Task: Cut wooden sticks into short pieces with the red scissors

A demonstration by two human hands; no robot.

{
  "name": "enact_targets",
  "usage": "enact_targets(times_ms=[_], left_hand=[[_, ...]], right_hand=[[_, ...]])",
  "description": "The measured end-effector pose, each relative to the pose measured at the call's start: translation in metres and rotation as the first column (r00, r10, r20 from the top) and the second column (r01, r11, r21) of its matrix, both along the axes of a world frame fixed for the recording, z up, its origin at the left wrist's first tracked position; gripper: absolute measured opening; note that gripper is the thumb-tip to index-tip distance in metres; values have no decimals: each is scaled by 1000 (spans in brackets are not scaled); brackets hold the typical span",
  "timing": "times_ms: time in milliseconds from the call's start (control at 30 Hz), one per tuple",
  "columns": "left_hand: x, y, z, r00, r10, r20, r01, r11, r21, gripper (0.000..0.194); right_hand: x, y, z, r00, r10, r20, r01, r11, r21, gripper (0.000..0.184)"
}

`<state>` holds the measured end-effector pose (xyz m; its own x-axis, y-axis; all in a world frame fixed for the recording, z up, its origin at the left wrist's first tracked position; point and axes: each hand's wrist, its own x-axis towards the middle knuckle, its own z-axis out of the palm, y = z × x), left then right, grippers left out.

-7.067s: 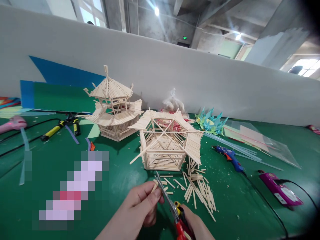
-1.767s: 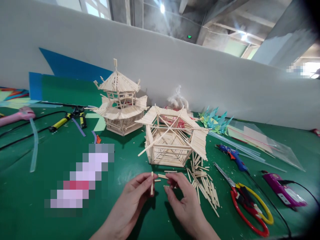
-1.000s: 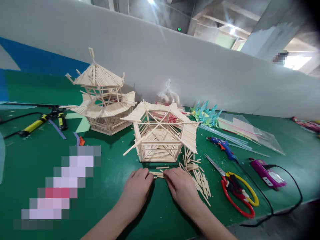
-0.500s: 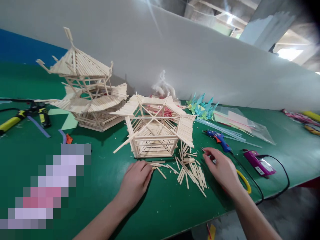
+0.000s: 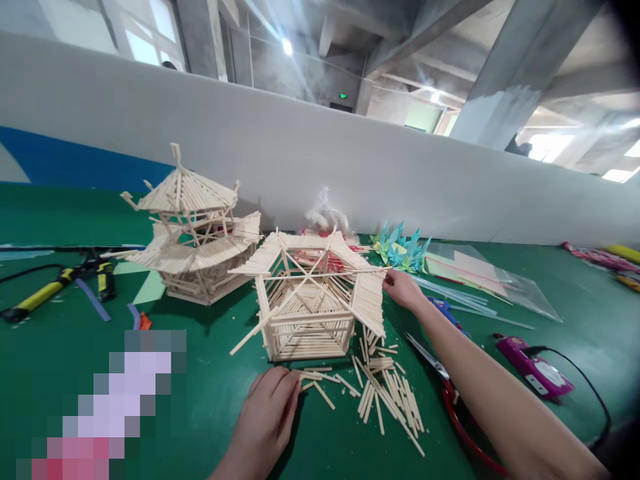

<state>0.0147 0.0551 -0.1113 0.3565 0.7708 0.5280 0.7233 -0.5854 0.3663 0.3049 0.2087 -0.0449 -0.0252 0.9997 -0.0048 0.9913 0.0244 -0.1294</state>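
Observation:
An open-topped pavilion model [image 5: 310, 343] built of thin wooden sticks stands in front of me. My right hand [image 5: 403, 291] is at its right eave corner, fingers pinched at the end of a long wooden stick [image 5: 357, 270] lying across the top. Below that forearm lie red-handled scissors [image 5: 440, 370], blades partly spread. My left hand [image 5: 273, 403] rests on the table before the model, fingers curled together beside a few cut sticks [image 5: 324, 393]; what they hold, if anything, is hidden. A loose pile of short sticks [image 5: 393, 393] lies right of it.
A tiered stick pagoda [image 5: 195, 253] stands behind left, with yellow-black pliers [image 5: 45, 293] beyond it. Teal folded-paper pieces [image 5: 400, 250], clear glue sticks [image 5: 460, 293], a blue glue gun [image 5: 447, 313] and a corded purple device [image 5: 535, 370] are on the right. A pixelated patch covers the lower left.
My right hand has left the scissors and moved up and left to the model's eave corner. My left hand stays by the cut sticks. The view has tilted upward.

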Motion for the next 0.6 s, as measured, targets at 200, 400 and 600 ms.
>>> enact_targets(times_ms=[200, 400, 600], left_hand=[[0, -1, -3, 998, -21, 52, 21, 1000, 1, 14], [2, -1, -2, 998, -33, 59, 35, 999, -33, 13], [2, -2, -4, 999, -29, 41, 31, 999, -44, 11]], right_hand=[[-12, -34, 7, 991, 101, 85, -74, 957, -281, 20], [-38, -107, 8, 955, 295, 40, -272, 921, -279, 12], [-63, -109, -8, 943, 318, 101, -285, 925, -251, 15]])
